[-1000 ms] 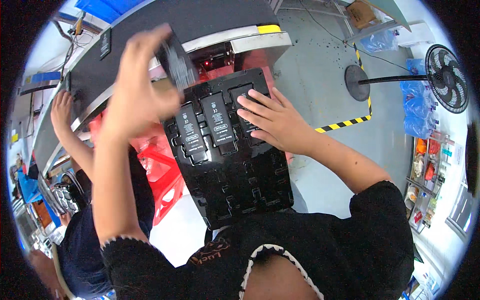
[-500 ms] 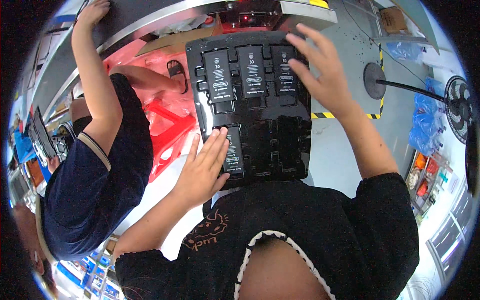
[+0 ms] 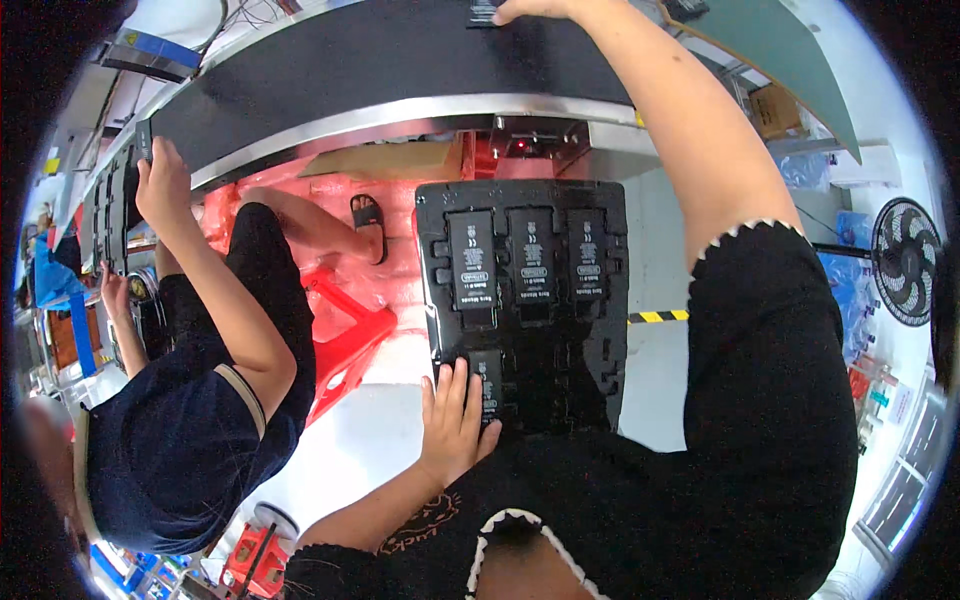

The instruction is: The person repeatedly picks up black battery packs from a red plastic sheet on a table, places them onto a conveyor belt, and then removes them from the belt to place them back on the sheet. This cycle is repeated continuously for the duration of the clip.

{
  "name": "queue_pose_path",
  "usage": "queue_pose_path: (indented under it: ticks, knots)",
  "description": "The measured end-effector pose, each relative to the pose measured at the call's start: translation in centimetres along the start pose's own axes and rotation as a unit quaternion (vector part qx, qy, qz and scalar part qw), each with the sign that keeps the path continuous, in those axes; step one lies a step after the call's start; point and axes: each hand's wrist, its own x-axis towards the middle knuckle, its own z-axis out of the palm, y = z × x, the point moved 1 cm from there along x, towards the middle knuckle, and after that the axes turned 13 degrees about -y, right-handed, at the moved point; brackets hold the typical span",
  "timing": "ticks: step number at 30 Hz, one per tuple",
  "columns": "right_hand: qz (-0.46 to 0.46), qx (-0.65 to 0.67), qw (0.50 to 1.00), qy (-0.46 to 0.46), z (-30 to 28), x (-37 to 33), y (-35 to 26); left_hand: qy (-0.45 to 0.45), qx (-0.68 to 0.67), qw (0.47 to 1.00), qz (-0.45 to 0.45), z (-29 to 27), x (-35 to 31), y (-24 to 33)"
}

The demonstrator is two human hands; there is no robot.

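1. With the left hand (image 3: 455,425), touches the near-left battery (image 3: 489,375) in the black tray (image 3: 520,188); open and flat, with fingers a bit apart, not wrapped round it.
2. With the right hand (image 3: 535,8), reaches well past the tray's far edge and touches a black battery (image 3: 483,14) on the belt (image 3: 380,65). Cannot tell how tightly, being partly out of view.
3. Done, by the look of it: three batteries (image 3: 531,255) side by side at the tray's far end, plus that near-left one.
4. Left, probably: slots (image 3: 545,370) at the tray's near middle and near right.
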Motion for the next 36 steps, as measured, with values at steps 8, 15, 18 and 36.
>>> queue_pose_path:
  ticks: [8,15,18,36]
  knots:
    - [0.079,-0.257,0.963,0.03,-1.0,0.4,2.1,0.015,-0.04,0.999,-0.009,-0.1,-0.2,0.4]
    - [0.071,0.348,0.92,0.165,-2.1,-15.5,-4.4,0.025,-0.041,0.999,-0.003,-0.5,0.2,0.4]
    - [-0.006,0.353,0.932,-0.085,2.5,-22.6,-2.0,0.054,-0.04,0.998,0.013,-0.4,0.5,0.3]
    - [-0.068,0.073,0.995,-0.002,19.0,-41.5,-18.4,0.006,0.017,0.998,0.062,-1.7,1.5,2.2]
